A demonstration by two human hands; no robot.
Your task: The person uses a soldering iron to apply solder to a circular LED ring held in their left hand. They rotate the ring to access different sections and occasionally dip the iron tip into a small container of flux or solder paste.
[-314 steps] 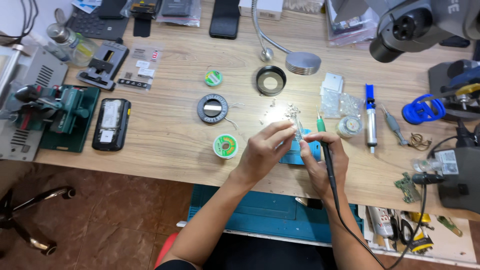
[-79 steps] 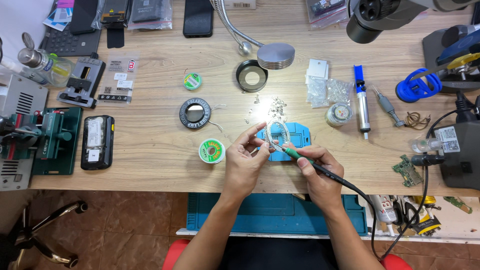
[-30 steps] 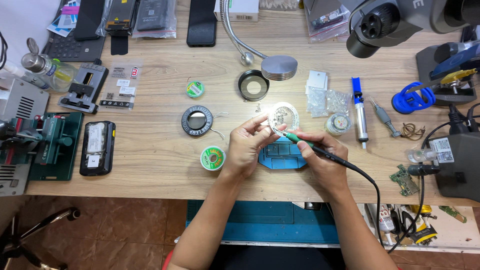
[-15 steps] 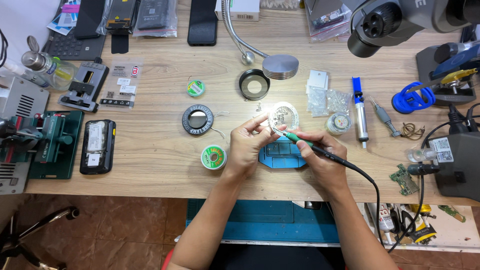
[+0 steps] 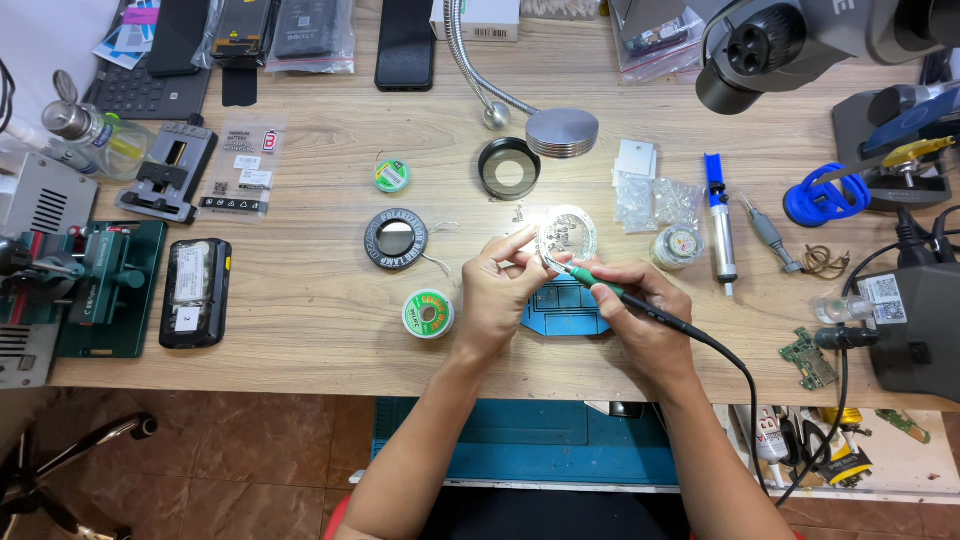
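My right hand (image 5: 640,315) grips a soldering iron (image 5: 600,285) with a green collar and a black cable, its tip pointing up-left toward my left fingers. My left hand (image 5: 503,290) pinches a small part or thin wire at its fingertips, too small to identify, just above a blue work mat (image 5: 565,312). Both hands meet over the mat near a small round clear dish (image 5: 567,231) of tiny parts under bright light. A green solder spool (image 5: 429,313) lies just left of my left hand.
On the wooden bench: a black ring lamp lens (image 5: 396,239), a black ring (image 5: 509,168), a blue desoldering pump (image 5: 719,222), a black phone (image 5: 194,291), a green holder jig (image 5: 95,285), a soldering station (image 5: 915,320) at right, a microscope head (image 5: 790,40) above.
The hands stay together over the blue mat; earlier they worked slightly lower and nearer the bench edge. The iron tip has stayed by the left fingertips over the last second.
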